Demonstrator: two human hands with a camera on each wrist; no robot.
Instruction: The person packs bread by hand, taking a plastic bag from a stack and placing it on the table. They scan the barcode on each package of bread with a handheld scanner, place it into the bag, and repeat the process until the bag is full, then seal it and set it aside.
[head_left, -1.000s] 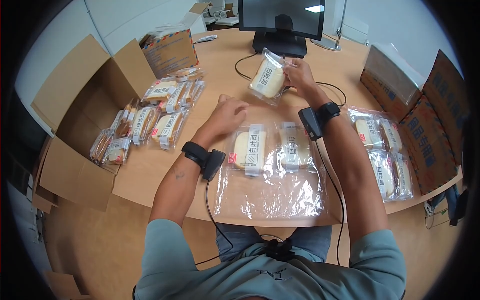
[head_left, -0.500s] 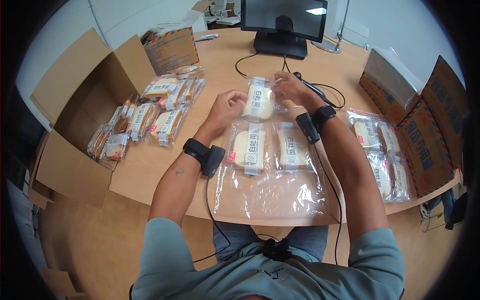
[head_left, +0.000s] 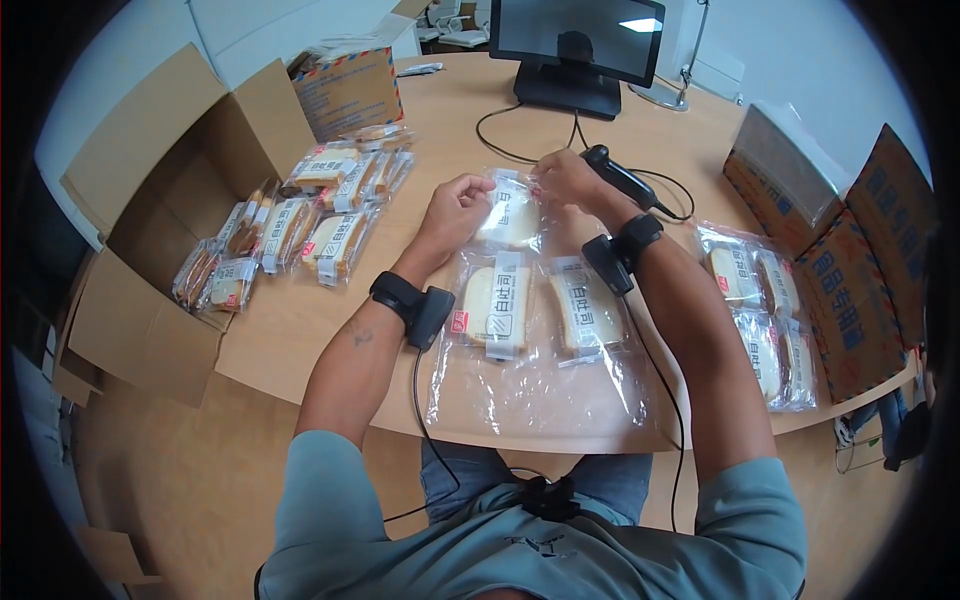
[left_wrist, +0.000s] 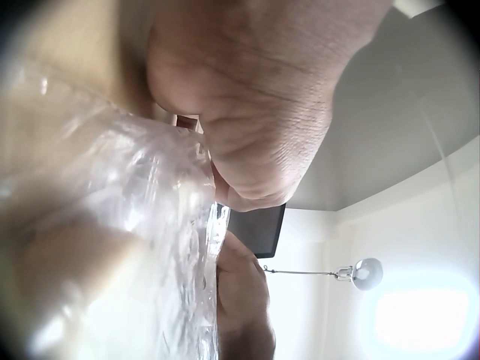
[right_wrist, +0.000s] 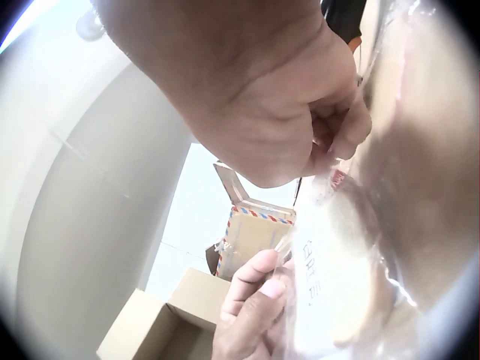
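Observation:
A clear packet of white bread (head_left: 508,212) is held between both hands above two flat bread packets (head_left: 495,305) (head_left: 590,305), which lie side by side in or on a large clear bag (head_left: 540,395); I cannot tell which. The left hand (head_left: 455,218) pinches the packet's left edge with curled fingers. Thumb and finger of the right hand (right_wrist: 262,97) pinch the wrapper beside a small red mark, while the left hand (right_wrist: 251,311) grips the other side of the packet (right_wrist: 326,277). Crinkled plastic (left_wrist: 150,225) hides part of the left wrist view.
Several bread packets (head_left: 335,245) are piled at the left, by an open carton (head_left: 150,330). Bagged packets (head_left: 760,355) lie at the right before another carton (head_left: 850,290). A monitor (head_left: 575,45), a black handheld device (head_left: 618,178) and cables are at the back.
The right hand has brought the packet left and down towards the body, turning it more upright. The left hand has taken hold of its other edge. The right flat packet has tilted slightly.

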